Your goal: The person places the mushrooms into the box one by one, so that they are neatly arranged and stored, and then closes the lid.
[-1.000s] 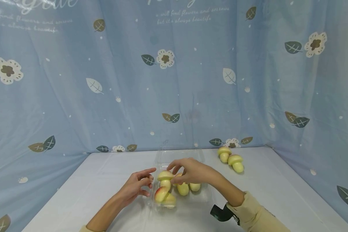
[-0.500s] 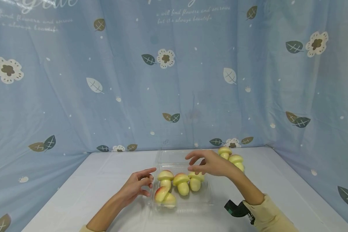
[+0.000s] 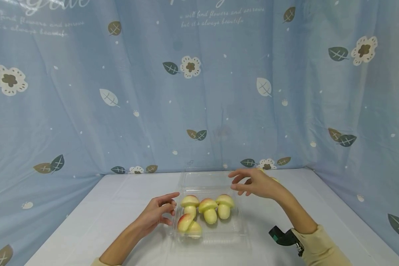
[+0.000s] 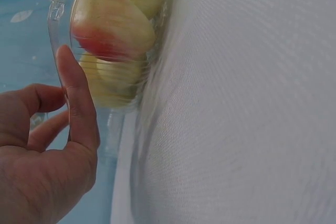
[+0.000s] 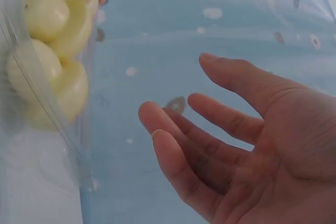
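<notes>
A clear plastic clamshell box [image 3: 221, 234] lies with its lid [image 3: 204, 179] folded back on the white table. Inside sit several pale yellow mushroom-shaped pieces [image 3: 210, 217] with a red blush; three stand in a row, and another leans at the front left. My left hand [image 3: 153, 212] holds the box's left side. In the left wrist view its thumb and fingers pinch the plastic rim [image 4: 54, 24]. My right hand [image 3: 257, 184] is in the air beyond the box's back right corner, fingers loosely bent and apart, with nothing in them, as the right wrist view confirms.
Two more mushroom-shaped pieces [image 3: 275, 180] stand at the back right, mostly hidden behind my right hand. A blue patterned curtain [image 3: 199, 92] closes off the table's back and sides. A black wrist camera mount [image 3: 280, 236] juts from my right sleeve.
My right hand has moved right and away from above the box, uncovering the row of mushroom-shaped pieces and now covering the two at the back. My left hand has stayed put.
</notes>
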Action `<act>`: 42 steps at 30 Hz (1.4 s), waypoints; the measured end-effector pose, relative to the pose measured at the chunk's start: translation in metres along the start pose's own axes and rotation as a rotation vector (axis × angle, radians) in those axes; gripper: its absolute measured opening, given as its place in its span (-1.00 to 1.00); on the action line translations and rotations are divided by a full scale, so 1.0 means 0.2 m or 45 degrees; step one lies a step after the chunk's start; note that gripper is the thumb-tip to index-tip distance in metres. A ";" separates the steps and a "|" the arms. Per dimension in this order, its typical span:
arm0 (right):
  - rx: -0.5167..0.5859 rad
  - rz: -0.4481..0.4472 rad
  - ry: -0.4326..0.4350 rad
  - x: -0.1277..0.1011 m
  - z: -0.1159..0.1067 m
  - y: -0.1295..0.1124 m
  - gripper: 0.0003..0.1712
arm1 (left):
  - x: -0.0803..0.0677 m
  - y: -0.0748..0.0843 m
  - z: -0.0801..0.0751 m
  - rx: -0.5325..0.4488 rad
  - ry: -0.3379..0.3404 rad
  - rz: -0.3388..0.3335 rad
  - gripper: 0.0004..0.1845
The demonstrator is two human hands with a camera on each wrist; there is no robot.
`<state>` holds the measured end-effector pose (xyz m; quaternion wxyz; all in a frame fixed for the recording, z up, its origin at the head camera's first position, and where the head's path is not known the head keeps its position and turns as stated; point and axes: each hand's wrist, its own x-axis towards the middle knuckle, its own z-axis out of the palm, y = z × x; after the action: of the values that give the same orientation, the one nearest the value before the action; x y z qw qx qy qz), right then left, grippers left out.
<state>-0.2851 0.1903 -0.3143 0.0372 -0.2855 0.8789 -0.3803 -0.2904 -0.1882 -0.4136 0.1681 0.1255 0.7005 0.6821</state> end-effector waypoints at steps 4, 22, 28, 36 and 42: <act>0.016 0.031 0.025 -0.01 -0.03 0.02 -0.46 | 0.00 0.00 0.00 0.003 -0.003 0.001 -0.37; 0.023 0.110 0.077 -0.04 -0.14 0.14 -0.43 | 0.01 0.01 0.00 -0.003 -0.001 -0.001 -0.37; 0.043 0.137 0.077 -0.04 -0.15 0.17 -0.40 | 0.00 0.01 0.00 -0.005 0.009 -0.004 -0.37; 0.049 0.188 0.098 -0.04 -0.18 0.22 -0.36 | 0.00 0.00 0.00 -0.008 0.016 -0.005 -0.36; 0.014 0.212 0.125 -0.05 -0.20 0.26 -0.36 | 0.00 0.00 0.00 -0.005 -0.001 -0.004 -0.36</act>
<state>-0.3124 0.2495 -0.3241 0.0271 -0.1925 0.8982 -0.3943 -0.2897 -0.1875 -0.4127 0.1698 0.1246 0.6993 0.6831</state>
